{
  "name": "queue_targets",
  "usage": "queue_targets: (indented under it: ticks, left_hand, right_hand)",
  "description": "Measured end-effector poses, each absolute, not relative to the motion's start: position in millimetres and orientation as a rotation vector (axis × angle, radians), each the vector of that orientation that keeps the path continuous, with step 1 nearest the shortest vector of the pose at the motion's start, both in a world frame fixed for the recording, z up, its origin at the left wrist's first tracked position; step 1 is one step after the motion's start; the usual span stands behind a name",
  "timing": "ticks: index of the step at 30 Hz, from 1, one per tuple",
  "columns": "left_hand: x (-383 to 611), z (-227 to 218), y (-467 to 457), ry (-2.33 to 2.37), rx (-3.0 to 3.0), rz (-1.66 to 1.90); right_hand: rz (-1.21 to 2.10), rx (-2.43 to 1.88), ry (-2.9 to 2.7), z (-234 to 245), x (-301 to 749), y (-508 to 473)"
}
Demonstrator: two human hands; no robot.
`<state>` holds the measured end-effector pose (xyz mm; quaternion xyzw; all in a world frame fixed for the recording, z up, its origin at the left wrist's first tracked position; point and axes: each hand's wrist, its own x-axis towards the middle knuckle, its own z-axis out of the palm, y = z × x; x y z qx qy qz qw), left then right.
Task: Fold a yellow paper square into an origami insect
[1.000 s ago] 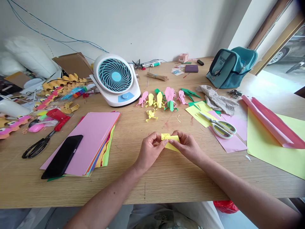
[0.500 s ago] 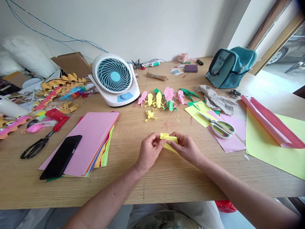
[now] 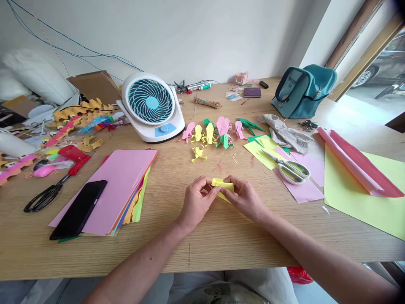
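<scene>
A small folded piece of yellow paper (image 3: 226, 185) is held just above the table, near its front middle. My left hand (image 3: 196, 202) pinches its left end between thumb and fingers. On the right side, my right hand (image 3: 246, 197) grips it the same way, the thumb lying on the lower part. The fingertips behind the paper are partly hidden. Beyond my hands stand several origami figures in pink, yellow and green; the nearest is a yellow paper frog (image 3: 198, 154).
A white fan (image 3: 151, 103) stands at the back left. On the left, a black phone (image 3: 78, 210) lies on stacked coloured paper (image 3: 126, 169). Scissors (image 3: 292, 171) rest on paper sheets to the right, near a grey cloth (image 3: 284, 133) and a teal bag (image 3: 303, 93).
The paper's right part is bent slightly differently between my fingers. Both hands keep their hold in nearly the same place, and the whole view has shifted a little.
</scene>
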<state>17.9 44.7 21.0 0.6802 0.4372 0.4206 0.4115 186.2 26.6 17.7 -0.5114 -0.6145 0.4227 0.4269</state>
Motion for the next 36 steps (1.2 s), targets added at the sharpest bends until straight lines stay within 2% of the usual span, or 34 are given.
queue_targets:
  ticks: [8, 23, 36]
  left_hand:
    - [18, 25, 45, 1.143, 1.714, 1.094]
    - [11, 38, 47, 0.977, 1.805, 1.158]
    - [11, 42, 45, 1.047, 1.732, 1.115]
  right_hand:
    - [1.084, -1.256, -1.537, 17, 185, 27]
    - [1.391, -1.202, -1.363, 22, 185, 24]
    - [1.387, -1.191, -1.401, 18, 180, 20]
